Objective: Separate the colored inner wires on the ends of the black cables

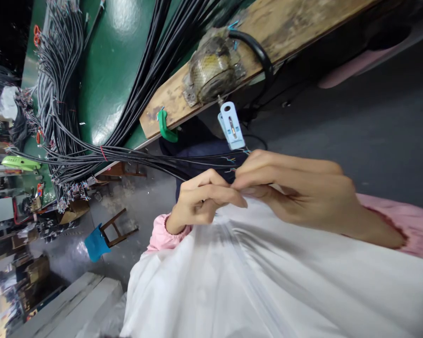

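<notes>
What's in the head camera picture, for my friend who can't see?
A person's left hand and right hand come together near thin wire ends and a blue clip. Beyond, black cables lie on a green table.

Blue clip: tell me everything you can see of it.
The clip is pale blue and looks plastic, with two arms, a hole near the top and a metallic piece in the middle. It slants beside the motor, upper end at the shaft. Thin wires show at its lower end; contact is unclear.
</notes>
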Demonstrator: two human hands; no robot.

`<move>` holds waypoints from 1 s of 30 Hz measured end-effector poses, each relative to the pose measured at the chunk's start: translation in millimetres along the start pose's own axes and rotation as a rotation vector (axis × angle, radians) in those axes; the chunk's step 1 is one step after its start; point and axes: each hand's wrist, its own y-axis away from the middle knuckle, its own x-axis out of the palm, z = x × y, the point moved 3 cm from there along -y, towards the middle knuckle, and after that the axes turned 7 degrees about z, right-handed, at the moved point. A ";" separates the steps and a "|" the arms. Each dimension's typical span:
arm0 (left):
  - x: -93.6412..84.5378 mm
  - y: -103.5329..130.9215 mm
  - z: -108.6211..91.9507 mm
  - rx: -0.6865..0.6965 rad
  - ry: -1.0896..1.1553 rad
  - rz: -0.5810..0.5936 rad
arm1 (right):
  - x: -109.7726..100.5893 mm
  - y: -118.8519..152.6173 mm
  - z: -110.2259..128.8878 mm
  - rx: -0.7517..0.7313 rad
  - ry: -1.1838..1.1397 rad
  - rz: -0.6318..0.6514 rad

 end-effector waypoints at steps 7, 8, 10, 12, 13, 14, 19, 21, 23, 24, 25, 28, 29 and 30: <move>-2.2 1.6 -0.8 -0.312 0.020 -0.041 | -6.5 -1.1 4.4 -0.098 0.362 0.037; -2.6 0.2 -0.9 -0.326 0.032 -0.037 | -8.4 -1.2 2.0 -0.103 0.341 0.058; -3.8 -2.7 -0.5 -0.336 0.063 -0.047 | -13.6 -2.4 -5.5 -0.078 0.241 0.094; -4.6 -5.1 -0.2 -0.337 0.081 -0.067 | -20.8 -5.9 -16.4 0.035 0.130 0.075; -4.7 -6.1 -0.1 -0.338 0.082 -0.085 | -24.8 -8.5 -22.9 0.134 0.088 0.033; -4.8 -6.9 -0.1 -0.337 0.082 -0.109 | -28.3 -11.5 -29.5 0.248 0.050 -0.027; -3.6 -12.4 1.5 -0.334 0.051 -0.305 | -15.9 -35.4 -52.8 0.625 -0.306 -0.010; -3.0 -16.1 2.7 -0.336 0.025 -0.368 | -6.3 -45.3 -57.9 0.695 -0.461 -0.033; -2.6 -20.5 3.4 -0.332 0.003 -0.417 | 1.4 -51.9 -61.3 0.756 -0.627 -0.083; -2.5 -22.7 3.7 -0.328 -0.005 -0.438 | 4.4 -54.0 -61.9 0.774 -0.715 -0.096; -2.4 -24.7 3.8 -0.322 -0.009 -0.460 | 6.7 -55.3 -61.9 0.784 -0.799 -0.098; -1.5 -30.0 4.1 -0.288 -0.006 -0.505 | 10.1 -55.6 -60.8 0.827 -0.971 -0.098; -0.9 -31.3 4.6 -0.286 -0.004 -0.510 | 10.5 -55.1 -60.3 0.843 -1.002 -0.102; -0.4 -32.4 5.3 -0.293 -0.003 -0.512 | 10.8 -54.7 -59.8 0.852 -1.021 -0.107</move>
